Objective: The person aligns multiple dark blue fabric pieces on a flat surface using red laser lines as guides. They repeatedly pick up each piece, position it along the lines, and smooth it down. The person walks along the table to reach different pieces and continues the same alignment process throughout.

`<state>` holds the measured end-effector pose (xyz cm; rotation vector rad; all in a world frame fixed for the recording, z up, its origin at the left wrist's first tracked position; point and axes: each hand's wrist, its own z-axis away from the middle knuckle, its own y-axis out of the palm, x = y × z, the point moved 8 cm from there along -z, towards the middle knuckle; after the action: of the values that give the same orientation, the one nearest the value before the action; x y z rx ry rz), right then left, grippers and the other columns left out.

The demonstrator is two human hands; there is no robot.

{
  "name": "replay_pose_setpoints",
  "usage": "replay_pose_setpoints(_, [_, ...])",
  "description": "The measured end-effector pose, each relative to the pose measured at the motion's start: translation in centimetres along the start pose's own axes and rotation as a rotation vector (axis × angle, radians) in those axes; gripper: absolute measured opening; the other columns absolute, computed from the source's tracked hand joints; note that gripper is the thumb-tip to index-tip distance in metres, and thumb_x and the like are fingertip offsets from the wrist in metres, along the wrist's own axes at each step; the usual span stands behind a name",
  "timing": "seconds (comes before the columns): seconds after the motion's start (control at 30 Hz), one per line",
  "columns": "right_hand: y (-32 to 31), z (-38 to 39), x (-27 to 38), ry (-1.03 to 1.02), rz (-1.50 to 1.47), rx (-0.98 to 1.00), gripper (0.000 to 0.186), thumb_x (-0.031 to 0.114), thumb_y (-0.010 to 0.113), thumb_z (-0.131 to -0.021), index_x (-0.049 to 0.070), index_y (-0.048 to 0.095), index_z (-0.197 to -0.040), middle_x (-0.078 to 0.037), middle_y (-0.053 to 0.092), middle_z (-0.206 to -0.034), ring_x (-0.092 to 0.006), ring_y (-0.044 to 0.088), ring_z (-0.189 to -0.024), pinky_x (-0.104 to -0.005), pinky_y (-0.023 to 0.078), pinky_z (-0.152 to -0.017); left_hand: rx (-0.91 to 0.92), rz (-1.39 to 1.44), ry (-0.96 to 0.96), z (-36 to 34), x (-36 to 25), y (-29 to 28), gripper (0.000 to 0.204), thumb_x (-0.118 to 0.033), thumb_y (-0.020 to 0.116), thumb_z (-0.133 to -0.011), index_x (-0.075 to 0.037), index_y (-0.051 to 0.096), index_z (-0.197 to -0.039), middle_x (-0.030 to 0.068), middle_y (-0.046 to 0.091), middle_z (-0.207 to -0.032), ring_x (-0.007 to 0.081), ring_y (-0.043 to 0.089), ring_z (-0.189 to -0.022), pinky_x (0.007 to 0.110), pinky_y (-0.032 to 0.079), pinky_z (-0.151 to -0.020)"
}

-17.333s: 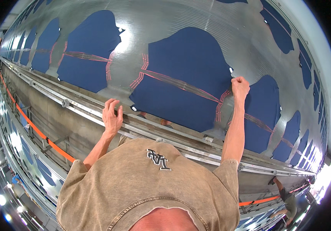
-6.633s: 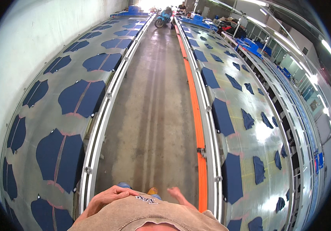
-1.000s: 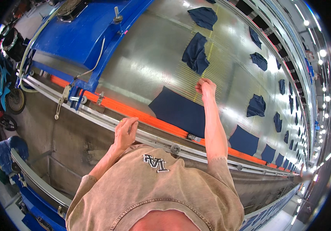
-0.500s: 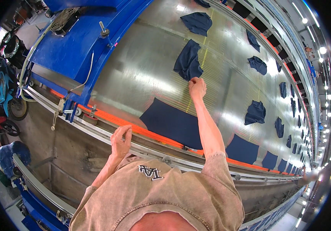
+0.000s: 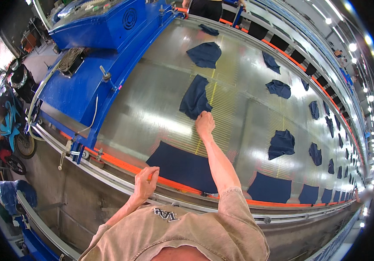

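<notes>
My right hand (image 5: 205,124) reaches over the long metal table (image 5: 245,117) and pinches the lower edge of a crumpled navy fabric piece (image 5: 194,95). Between my arm and the orange strip along the near edge lies a flat, smooth navy piece (image 5: 176,167). My left hand (image 5: 146,182) is by that piece's left corner at the table's near edge, fingers loosely bent and somewhat apart, with nothing visible in them. Yellow and red lines mark the metal surface under and around the pieces.
A blue machine carriage (image 5: 74,91) with hoses spans the table's left end. Metal rails (image 5: 222,211) run along the near edge. More navy pieces (image 5: 280,143) continue rightward. Motorbikes (image 5: 8,126) stand at the left. A person in black shorts (image 5: 204,8) is across the table.
My right hand has closed on the crumpled piece's near edge since a second ago. The view has tilted up, showing more of the far side. Several seconds ago I faced along the aisle.
</notes>
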<state>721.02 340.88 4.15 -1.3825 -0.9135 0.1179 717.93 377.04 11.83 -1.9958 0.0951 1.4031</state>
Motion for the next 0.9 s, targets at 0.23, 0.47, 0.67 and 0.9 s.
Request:
replay_pose_setpoints(0.23, [0.0,-0.8,-0.2,0.016,-0.069,0.017,0.017,0.015,0.060,-0.084,0.000,0.067,-0.090,-0.023,0.068,-0.097,-0.0442,0.067,-0.092,-0.0534,0.052,-0.082,0.031,0.124,-0.118,-0.4,1.1,1.5,0.015,-0.008,0.068,-0.092,0.001,0.071,-0.104,0.0142,0.073,-0.094,0.0226,0.072,-0.084,0.034,0.055,-0.076])
replay_pose_setpoints(0.47, [-4.0,1.4,1.6,0.088,-0.385,0.070,0.017,0.017,0.063,-0.081,0.001,0.067,-0.078,-0.019,0.070,-0.079,-0.0310,0.068,-0.079,-0.0425,0.052,-0.073,0.230,0.585,-0.404,-6.0,3.6,5.4,0.032,-0.018,0.061,-0.099,0.006,0.063,-0.120,0.0160,0.071,-0.107,0.0220,0.071,-0.095,0.034,0.057,-0.083])
replay_pose_setpoints(0.67, [-7.2,8.4,4.8,0.019,-0.582,0.154,0.015,0.010,0.064,-0.082,-0.001,0.063,-0.072,-0.008,0.064,-0.064,-0.0118,0.058,-0.059,-0.0320,0.046,-0.056,0.357,1.117,-0.709,-9.3,3.6,11.2,0.050,-0.038,0.064,-0.099,0.003,0.056,-0.127,0.0126,0.066,-0.114,0.0214,0.065,-0.103,0.039,0.052,-0.093])
replay_pose_setpoints(0.9, [-8.2,19.3,5.0,0.036,-0.579,0.214,0.012,0.008,0.066,-0.082,-0.001,0.062,-0.076,-0.013,0.066,-0.066,-0.0199,0.064,-0.059,-0.0350,0.050,-0.058,0.560,1.157,-0.896,-6.3,3.8,14.4,0.024,-0.027,0.069,-0.098,-0.006,0.063,-0.107,0.0044,0.068,-0.099,0.0119,0.062,-0.088,0.031,0.052,-0.079])
